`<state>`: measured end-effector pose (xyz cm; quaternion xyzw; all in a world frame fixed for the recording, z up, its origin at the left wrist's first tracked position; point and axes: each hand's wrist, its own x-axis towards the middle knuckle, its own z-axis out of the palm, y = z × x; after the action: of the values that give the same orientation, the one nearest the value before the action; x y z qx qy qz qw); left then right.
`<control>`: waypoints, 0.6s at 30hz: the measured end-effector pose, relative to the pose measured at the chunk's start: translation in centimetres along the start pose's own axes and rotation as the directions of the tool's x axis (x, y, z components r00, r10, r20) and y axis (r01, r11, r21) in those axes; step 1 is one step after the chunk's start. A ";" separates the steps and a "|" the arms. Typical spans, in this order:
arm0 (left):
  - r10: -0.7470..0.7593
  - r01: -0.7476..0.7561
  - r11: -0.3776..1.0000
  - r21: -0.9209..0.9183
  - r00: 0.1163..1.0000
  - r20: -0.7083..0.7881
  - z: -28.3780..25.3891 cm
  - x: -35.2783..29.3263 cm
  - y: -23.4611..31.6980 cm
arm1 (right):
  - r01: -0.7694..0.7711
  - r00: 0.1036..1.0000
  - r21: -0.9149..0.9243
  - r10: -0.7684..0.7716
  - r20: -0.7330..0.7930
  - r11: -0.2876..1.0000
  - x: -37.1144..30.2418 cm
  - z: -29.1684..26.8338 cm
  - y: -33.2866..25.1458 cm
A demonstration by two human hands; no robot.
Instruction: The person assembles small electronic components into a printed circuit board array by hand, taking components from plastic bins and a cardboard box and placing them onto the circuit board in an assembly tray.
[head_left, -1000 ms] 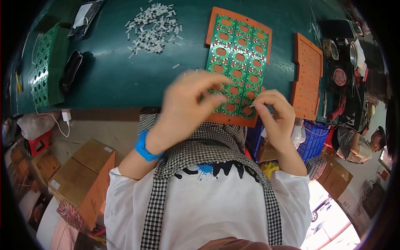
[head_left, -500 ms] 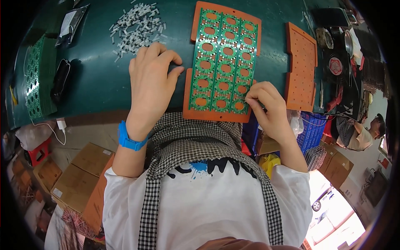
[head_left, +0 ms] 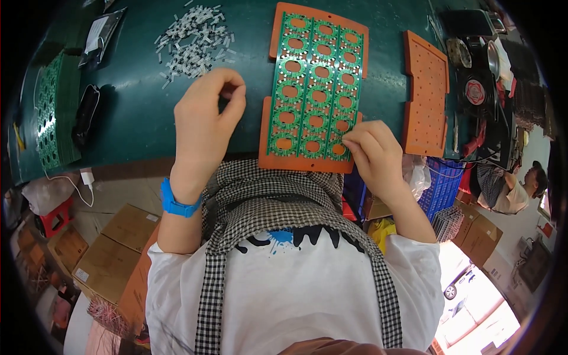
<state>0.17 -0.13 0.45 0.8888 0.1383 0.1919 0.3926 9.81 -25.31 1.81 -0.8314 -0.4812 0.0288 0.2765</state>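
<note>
A green circuit board panel (head_left: 303, 89) with rows of oval openings lies on an orange tray (head_left: 266, 161). At the panel's lower right corner is my right hand (head_left: 376, 155), its thumb and forefinger pinched together. Whatever sits between those fingertips is too small or hidden to name. My left hand (head_left: 208, 118) hovers over the table left of the panel, thumb and forefinger brought together and the other fingers curled. Any item in it cannot be made out. Just beyond it is a heap of small clear and white parts (head_left: 192, 38).
A second orange tray (head_left: 426, 94) with small holes lies to the right. Stacked green boards (head_left: 56, 112) stand at the left, beside a black pouch (head_left: 87, 113) and a dark bag (head_left: 102, 36). Tools and dishes crowd the right end of the green table (head_left: 142, 112).
My left hand has drawn back from the heap, slightly left and toward me, and its thumb and forefinger have closed. The right hand stays pinched at the panel's corner, shifted slightly.
</note>
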 end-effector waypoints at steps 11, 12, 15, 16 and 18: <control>-0.342 0.375 0.731 -0.570 0.924 0.169 0.0 -0.5 -2.7 | 0.045 0.997 -0.060 -0.048 -0.052 0.997 -0.8 0.3 -0.2; -0.312 0.274 0.782 -0.559 0.950 0.028 0.1 0.1 -3.4 | 0.041 0.997 -0.080 -0.045 -0.057 0.996 -0.8 0.4 -0.4; -0.234 0.124 0.875 -0.467 0.954 -0.186 -0.4 1.6 -4.6 | -0.007 0.985 -0.046 -0.001 -0.172 0.999 -2.0 0.6 -0.7; -0.245 0.091 0.856 -0.509 0.938 -0.244 -0.4 1.8 -4.5 | -0.007 0.984 -0.051 -0.002 -0.176 0.999 -3.5 0.9 -0.8; -0.243 0.108 0.867 -0.486 0.944 -0.225 -0.3 1.6 -4.1 | -0.004 0.998 0.219 0.016 -0.054 0.976 -7.5 2.1 -1.2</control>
<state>1.09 3.38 -2.11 0.7155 0.2228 0.3059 0.5873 4.17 -30.01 -1.04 -0.7987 -0.4632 0.0600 0.3794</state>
